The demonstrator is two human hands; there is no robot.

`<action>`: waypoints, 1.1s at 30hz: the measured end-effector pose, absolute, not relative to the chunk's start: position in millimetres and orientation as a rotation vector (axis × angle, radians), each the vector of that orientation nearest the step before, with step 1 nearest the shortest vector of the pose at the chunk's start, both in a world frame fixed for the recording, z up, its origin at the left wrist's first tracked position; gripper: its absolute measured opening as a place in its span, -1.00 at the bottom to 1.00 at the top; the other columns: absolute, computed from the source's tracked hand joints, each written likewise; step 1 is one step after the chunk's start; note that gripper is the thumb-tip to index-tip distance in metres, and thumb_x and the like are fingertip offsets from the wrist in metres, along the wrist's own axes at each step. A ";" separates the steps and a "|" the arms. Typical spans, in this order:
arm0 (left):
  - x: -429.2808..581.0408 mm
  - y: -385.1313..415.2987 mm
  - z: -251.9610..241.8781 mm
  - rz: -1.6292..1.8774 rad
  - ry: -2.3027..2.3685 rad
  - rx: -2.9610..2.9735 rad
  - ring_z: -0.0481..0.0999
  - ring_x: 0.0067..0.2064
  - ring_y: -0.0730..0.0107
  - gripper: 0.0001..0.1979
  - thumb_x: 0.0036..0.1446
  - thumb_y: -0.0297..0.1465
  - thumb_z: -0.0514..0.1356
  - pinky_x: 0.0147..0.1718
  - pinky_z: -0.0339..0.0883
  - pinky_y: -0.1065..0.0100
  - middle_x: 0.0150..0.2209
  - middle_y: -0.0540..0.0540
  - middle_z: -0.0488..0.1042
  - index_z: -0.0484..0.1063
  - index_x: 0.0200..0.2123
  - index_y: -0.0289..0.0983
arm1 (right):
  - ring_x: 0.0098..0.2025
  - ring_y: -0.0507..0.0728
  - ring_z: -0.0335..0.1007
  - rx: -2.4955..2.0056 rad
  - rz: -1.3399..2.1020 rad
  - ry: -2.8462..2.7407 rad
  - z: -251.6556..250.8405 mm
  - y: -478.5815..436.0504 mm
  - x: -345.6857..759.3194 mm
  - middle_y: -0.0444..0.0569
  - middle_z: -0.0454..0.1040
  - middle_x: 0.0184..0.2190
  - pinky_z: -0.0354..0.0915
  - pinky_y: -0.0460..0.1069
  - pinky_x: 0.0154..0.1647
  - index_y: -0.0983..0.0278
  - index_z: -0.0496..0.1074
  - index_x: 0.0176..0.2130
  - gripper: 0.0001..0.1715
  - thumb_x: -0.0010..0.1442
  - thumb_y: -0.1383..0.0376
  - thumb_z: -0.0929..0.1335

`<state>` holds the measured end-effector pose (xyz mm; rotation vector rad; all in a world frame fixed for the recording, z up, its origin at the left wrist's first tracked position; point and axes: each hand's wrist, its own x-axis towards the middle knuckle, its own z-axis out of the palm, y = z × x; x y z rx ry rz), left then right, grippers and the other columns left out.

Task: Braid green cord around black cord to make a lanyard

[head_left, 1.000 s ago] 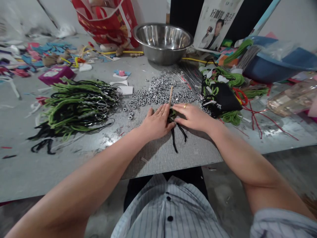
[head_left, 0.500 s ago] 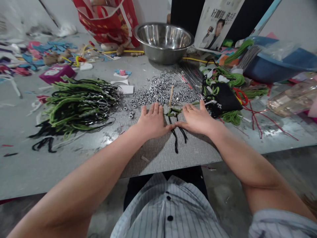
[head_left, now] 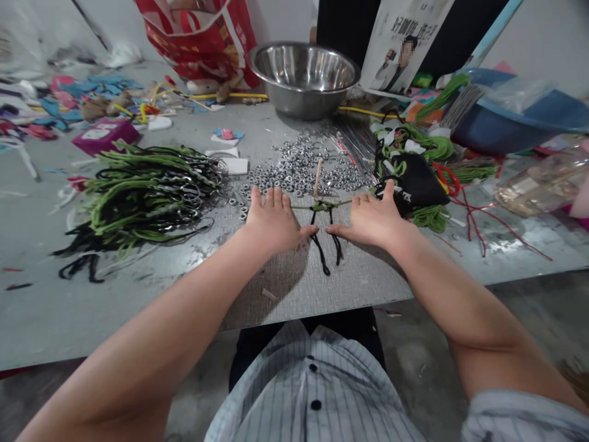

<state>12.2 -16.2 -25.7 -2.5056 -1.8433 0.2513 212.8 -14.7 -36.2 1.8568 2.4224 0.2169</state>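
My left hand [head_left: 275, 224] lies palm down on the table, fingers stretched forward, thumb pointing right. My right hand [head_left: 375, 219] rests flat across from it, its thumb pointing left and a small gap between the thumb tips. Between the hands a green cord [head_left: 325, 206] is stretched sideways, knotted in the middle; its ends pass to or beneath the fingers, and what lies under the palms is hidden. Black cord strands [head_left: 319, 247] hang from the knotted part toward me, close to both thumbs. A thin wooden stick [head_left: 318, 177] meets the cord just beyond the knot.
Small silver rings and beads [head_left: 294, 169] are heaped beyond my hands. Left lies a bundle of green and black cords [head_left: 147, 196], with a purple box [head_left: 105, 136] behind. A steel bowl [head_left: 304, 98] stands at the back; right are a black pouch [head_left: 418, 181] and blue basin [head_left: 515, 116].
My hands have moved apart, the left one leftward and the right one rightward. The green cord now looks straighter, and the black strands have shifted slightly.
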 end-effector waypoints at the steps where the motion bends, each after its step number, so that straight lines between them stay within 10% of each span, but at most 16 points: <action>1: 11.4 -16.2 -26.0 0.237 -1.842 -2.503 -0.03 0.33 -0.16 -0.11 0.07 0.16 -0.12 0.23 -0.33 -0.19 0.30 -0.33 0.07 0.07 0.28 -0.35 | 0.11 0.56 0.22 1.871 0.216 2.406 -36.6 -13.7 214.7 0.37 0.42 0.00 -0.52 0.54 0.15 0.44 0.38 0.09 0.17 0.00 -0.39 0.03; 17: -0.4 -13.6 -13.1 0.255 -1.914 -2.373 0.02 0.30 -0.25 -0.07 0.05 0.17 -0.07 0.19 -0.24 -0.26 0.26 -0.53 0.09 0.20 0.19 -0.52 | 0.17 0.55 0.15 1.931 0.158 2.236 -21.8 -15.5 214.3 0.46 0.33 0.09 -0.38 0.55 0.13 0.51 0.38 0.08 0.15 0.01 -0.37 0.09; 23: 8.0 -14.7 -9.1 -0.371 -1.471 -2.675 0.45 -0.02 0.09 -0.70 0.21 -0.37 -0.01 0.00 0.28 0.06 -0.12 -0.29 0.49 0.44 -0.16 -0.40 | 0.07 0.30 0.35 1.715 0.068 2.832 -17.0 -12.8 209.7 0.18 0.47 0.00 0.03 0.33 0.17 0.32 0.46 -0.04 -0.44 0.27 0.00 0.18; 33: 15.9 -10.7 -33.1 -0.415 -1.286 -2.935 0.52 -0.19 0.32 -0.70 0.14 -0.51 -0.02 -0.20 0.41 0.29 -0.11 -0.21 0.46 0.46 -0.15 -0.34 | 0.09 0.24 0.37 1.422 -0.278 2.841 -16.8 -11.4 208.1 0.09 0.38 0.13 0.27 0.16 0.11 0.29 0.45 0.03 -0.60 0.25 0.24 0.25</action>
